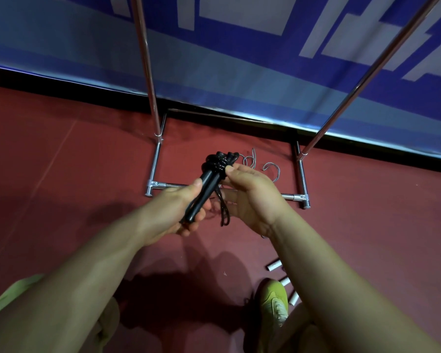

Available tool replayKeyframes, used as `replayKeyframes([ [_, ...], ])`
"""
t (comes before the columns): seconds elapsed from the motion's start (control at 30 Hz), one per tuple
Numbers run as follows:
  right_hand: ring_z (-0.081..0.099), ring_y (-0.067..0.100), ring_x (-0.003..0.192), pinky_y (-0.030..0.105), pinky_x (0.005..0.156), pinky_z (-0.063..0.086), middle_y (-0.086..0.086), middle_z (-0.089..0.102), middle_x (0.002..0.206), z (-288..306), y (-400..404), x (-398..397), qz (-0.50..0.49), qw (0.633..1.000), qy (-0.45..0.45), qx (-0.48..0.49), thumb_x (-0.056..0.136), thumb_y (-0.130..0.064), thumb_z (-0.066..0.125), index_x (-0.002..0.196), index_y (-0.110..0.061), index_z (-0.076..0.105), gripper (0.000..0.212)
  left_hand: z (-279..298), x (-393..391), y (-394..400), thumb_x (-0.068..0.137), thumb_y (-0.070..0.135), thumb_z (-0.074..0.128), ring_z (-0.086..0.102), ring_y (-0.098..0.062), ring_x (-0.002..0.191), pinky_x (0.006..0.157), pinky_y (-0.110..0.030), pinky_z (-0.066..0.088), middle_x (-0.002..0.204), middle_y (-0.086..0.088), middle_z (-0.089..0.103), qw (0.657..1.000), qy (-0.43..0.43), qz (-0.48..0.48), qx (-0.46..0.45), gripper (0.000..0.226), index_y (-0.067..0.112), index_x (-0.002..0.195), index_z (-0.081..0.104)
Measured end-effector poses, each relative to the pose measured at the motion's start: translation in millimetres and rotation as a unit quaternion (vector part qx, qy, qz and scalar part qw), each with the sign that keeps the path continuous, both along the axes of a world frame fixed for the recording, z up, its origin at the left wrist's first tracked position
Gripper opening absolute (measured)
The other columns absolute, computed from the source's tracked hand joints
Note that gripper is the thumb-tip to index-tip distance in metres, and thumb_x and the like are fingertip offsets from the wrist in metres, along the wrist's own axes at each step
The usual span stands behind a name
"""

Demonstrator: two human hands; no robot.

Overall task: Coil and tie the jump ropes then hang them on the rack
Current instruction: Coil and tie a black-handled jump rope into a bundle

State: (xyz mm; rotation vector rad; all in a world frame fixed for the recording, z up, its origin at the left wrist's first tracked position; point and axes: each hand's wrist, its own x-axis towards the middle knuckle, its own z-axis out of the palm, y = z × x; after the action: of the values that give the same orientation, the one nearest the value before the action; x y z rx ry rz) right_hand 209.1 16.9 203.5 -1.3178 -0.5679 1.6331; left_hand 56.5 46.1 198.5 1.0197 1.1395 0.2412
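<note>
A black jump rope (215, 165) is bundled at the middle of the view, its cord wound around the tops of its two black handles. My left hand (186, 210) grips the lower ends of the handles. My right hand (250, 192) pinches the wound cord at the top, thumb on the coil. A loose loop of cord hangs between my hands. The chrome rack (154, 118) stands just beyond, with two uprights and a floor frame. Metal S-hooks (271, 170) lie on the red floor inside the frame, partly behind my right hand.
A blue and white banner (239, 59) runs along the wall behind the rack. White jump rope handles (274, 265) lie on the floor at the lower right, beside my yellow-green shoe (274, 299). My knees fill the bottom corners.
</note>
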Motion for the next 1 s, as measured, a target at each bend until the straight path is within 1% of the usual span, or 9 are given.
replayKeyframes([
  [0.2,0.063,0.018,0.066,0.032,0.068,0.048,0.007,0.065,0.087,2.6,1.5,5.3,0.045,0.998,-0.02,-0.028,0.099,-0.023,0.045,0.105,-0.016,0.053,0.011,-4.4,-1.2,5.5,0.098,0.045,0.024,0.033,-0.011,0.039,0.039,-0.018,0.016,0.051,0.001,0.044,1.0,-0.008,0.014,-0.01,0.053,0.008,0.078,0.055],
  [0.33,0.064,0.025,0.066,0.033,0.065,0.051,0.015,0.065,0.086,1.9,3.9,9.4,0.07,0.99,-0.103,-0.061,0.097,-0.037,0.05,0.115,-0.008,0.052,0.034,-8.6,2.4,4.3,0.099,0.039,0.026,0.033,-0.01,0.038,0.037,-0.015,0.017,0.049,0.002,0.045,0.999,0.015,0.024,0.019,0.048,0.01,0.075,0.055],
  [0.5,0.059,0.02,0.051,0.027,0.053,0.045,0.008,0.063,0.065,2.6,4.0,12.2,0.067,0.969,-0.231,-0.053,0.096,-0.037,0.054,0.093,-0.013,0.047,0.025,-13.6,2.1,5.7,0.101,0.039,0.029,0.038,-0.009,0.04,0.036,-0.015,0.025,0.053,0.003,0.048,0.994,0.071,0.008,0.085,0.046,0.012,0.076,0.058],
  [0.6,0.055,0.022,0.045,0.024,0.043,0.043,0.011,0.063,0.06,0.6,4.7,10.2,0.017,0.954,-0.297,-0.044,0.092,-0.031,0.061,0.101,-0.013,0.042,0.027,-16.3,4.0,5.5,0.101,0.038,0.03,0.039,-0.009,0.042,0.034,-0.012,0.028,0.058,0.0,0.047,0.992,0.081,0.007,0.102,0.045,0.01,0.079,0.058],
  [0.7,0.06,0.027,0.052,0.033,0.046,0.05,0.017,0.068,0.075,-1.3,4.7,6.1,0.003,0.951,-0.307,-0.037,0.092,-0.026,0.061,0.114,-0.013,0.039,0.034,-22.0,3.0,8.4,0.101,0.039,0.032,0.042,-0.013,0.051,0.042,-0.012,0.033,0.063,0.001,0.049,0.984,0.112,-0.008,0.141,0.042,0.011,0.082,0.057],
  [0.77,0.065,0.028,0.06,0.044,0.063,0.056,0.017,0.068,0.086,-3.5,4.0,3.6,-0.004,0.962,-0.271,-0.039,0.09,-0.026,0.062,0.126,-0.013,0.036,0.046,-28.5,-0.7,12.7,0.099,0.04,0.037,0.045,-0.018,0.061,0.059,-0.023,0.039,0.068,0.001,0.051,0.975,0.142,-0.013,0.171,0.04,0.009,0.084,0.057],
  [0.87,0.071,0.023,0.072,0.037,0.071,0.056,0.012,0.065,0.108,-5.4,3.4,3.2,0.008,0.974,-0.219,-0.062,0.088,-0.046,0.061,0.141,-0.018,0.028,0.069,-35.2,-7.6,17.9,0.095,0.042,0.046,0.048,-0.02,0.07,0.073,-0.036,0.042,0.076,-0.002,0.054,0.964,0.179,-0.011,0.195,0.038,0.006,0.091,0.058],
  [0.93,0.072,0.021,0.079,0.03,0.066,0.055,0.013,0.06,0.123,-6.4,3.6,3.2,0.007,0.977,-0.199,-0.079,0.084,-0.056,0.059,0.147,-0.019,0.023,0.081,-34.4,-8.2,18.1,0.093,0.043,0.05,0.049,-0.019,0.069,0.07,-0.033,0.041,0.074,-0.002,0.054,0.96,0.187,-0.014,0.206,0.031,0.013,0.088,0.059],
  [1.0,0.071,0.019,0.078,0.027,0.062,0.053,0.013,0.06,0.124,-6.8,3.5,3.6,-0.004,0.978,-0.19,-0.086,0.083,-0.056,0.061,0.148,-0.018,0.02,0.086,-30.7,-6.3,17.0,0.091,0.042,0.054,0.05,-0.017,0.066,0.064,-0.03,0.038,0.072,0.001,0.054,0.951,0.208,-0.026,0.227,0.025,0.018,0.087,0.06],
])
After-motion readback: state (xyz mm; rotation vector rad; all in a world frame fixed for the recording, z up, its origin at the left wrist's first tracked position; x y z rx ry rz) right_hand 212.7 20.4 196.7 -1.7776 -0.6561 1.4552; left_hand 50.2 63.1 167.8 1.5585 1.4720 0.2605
